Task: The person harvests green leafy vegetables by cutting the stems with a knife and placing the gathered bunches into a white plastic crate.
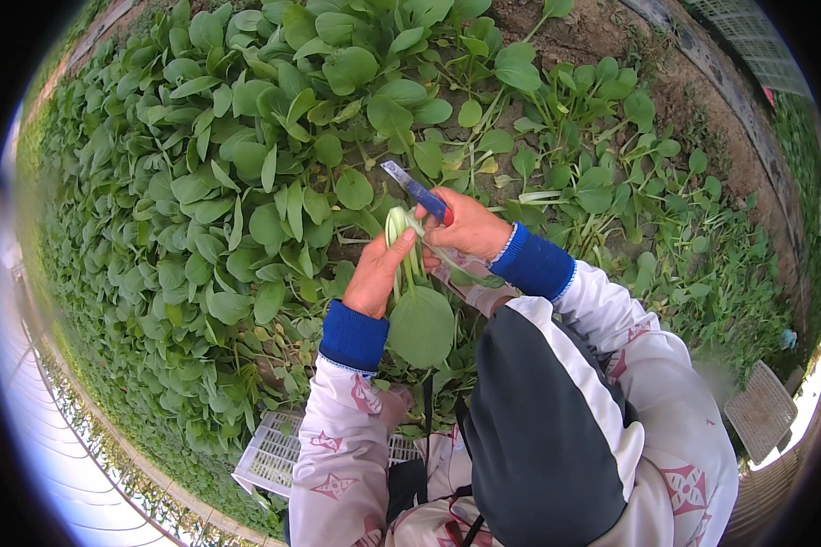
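My left hand [376,270] grips a leafy green like bok choy [421,328], upside down, its pale stem base up and a broad leaf hanging below. A short knife [424,193] with a blue, red-ended grip is held in my right hand [466,222], its blade pointing up and left, away from the plant. The fingers of that hand are close against the stem base. One leaf stalk [451,265] bends outward to the right beneath them; whether they pinch it is hard to tell.
Dense greens [246,171] fill the bed on the left; sparser plants [595,184] grow on the right. A white plastic crate [267,455] lies by my left arm. Another crate [761,410] stands at far right. A dark strip [746,102] edges the soil.
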A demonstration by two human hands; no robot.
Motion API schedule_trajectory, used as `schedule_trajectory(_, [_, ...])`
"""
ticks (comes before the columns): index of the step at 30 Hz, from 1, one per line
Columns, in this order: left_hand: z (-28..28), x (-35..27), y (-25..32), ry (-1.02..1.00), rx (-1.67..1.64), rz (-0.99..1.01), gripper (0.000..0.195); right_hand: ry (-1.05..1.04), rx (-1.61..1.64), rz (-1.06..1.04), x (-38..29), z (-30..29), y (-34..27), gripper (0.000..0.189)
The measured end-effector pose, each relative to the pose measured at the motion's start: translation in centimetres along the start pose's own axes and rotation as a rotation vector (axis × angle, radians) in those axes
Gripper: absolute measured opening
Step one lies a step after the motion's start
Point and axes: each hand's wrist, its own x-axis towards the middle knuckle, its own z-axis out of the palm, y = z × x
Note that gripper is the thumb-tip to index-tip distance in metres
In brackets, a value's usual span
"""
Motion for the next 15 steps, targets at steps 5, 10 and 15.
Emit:
schedule_trajectory(5, [-0.6,-1.0,0.4,0.216,1.193,0.295,0.033,0.285,-0.875,-0.051,-0.9,-3.2,0.1,0.031])
schedule_trajectory(10, [2.8,0.0,7.3,0.345,0.859,0.51,0.035,0.388,-0.477,-0.044,2.4,-3.6,-0.2,0.028])
schedule_trajectory(15, [8.6,10.5,13.2,0.152,1.313,0.955,0.033,0.673,-0.164,-0.379,12.4,-5.6,6.1,0.034])
